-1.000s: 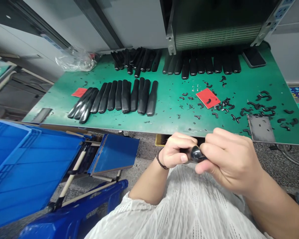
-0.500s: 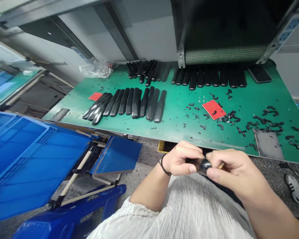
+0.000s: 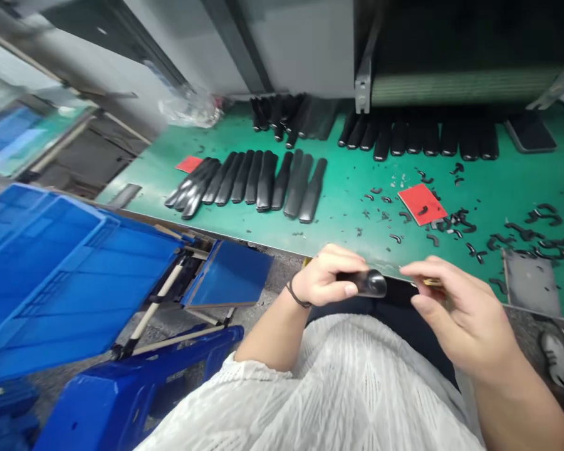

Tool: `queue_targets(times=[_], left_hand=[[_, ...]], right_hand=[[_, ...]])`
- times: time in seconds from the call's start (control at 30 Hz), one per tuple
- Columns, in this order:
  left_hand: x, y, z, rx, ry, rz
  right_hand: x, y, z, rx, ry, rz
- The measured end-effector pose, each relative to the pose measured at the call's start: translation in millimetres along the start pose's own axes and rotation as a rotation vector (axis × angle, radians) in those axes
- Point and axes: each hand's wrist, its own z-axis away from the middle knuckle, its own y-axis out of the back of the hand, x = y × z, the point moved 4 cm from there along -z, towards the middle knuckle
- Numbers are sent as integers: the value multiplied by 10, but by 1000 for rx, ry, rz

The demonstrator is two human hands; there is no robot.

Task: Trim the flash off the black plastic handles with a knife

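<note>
My left hand [image 3: 322, 275] grips a glossy black tapered handle [image 3: 370, 283] near the front edge of a green work mat [image 3: 343, 216]. The handle's far end reaches toward my right hand [image 3: 458, 307], whose fingers are not on it. That hand pinches a small gold-coloured piece [image 3: 432, 282], partly hidden by the fingers. Rows of matte black elongated grips [image 3: 266, 181] lie on the mat beyond my hands. Black curved offcuts [image 3: 455, 219] are scattered to the right, around a red pad [image 3: 422, 203].
A blue plastic crate [image 3: 70, 269] and blue stool [image 3: 122, 394] stand at my left. Beyond the mat sit a machine with a ribbed front [image 3: 460, 88], a phone [image 3: 530, 134] and a plastic bag [image 3: 190, 109]. A grey plate [image 3: 529, 282] lies at the mat's front right edge.
My right hand has moved off the black handle's end to the right, and the handle now shows fully. The whole view has shifted, with the table sliding right.
</note>
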Motion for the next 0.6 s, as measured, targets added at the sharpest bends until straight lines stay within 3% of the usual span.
queue_targets(times=[0.1, 0.17, 0.37, 0.6], left_hand=[[-61, -13, -10, -51, 80, -12], [-81, -64, -29, -83, 91, -20], [-23, -178, -78, -87, -79, 57], [6, -213, -67, -111, -60, 44]], right_hand=[[-150, -5, -96, -85, 206, 182], [-184, -18, -138, -106, 221, 234], [-263, -64, -181, -141, 261, 333], [-323, -23, -181, -126, 338, 438]])
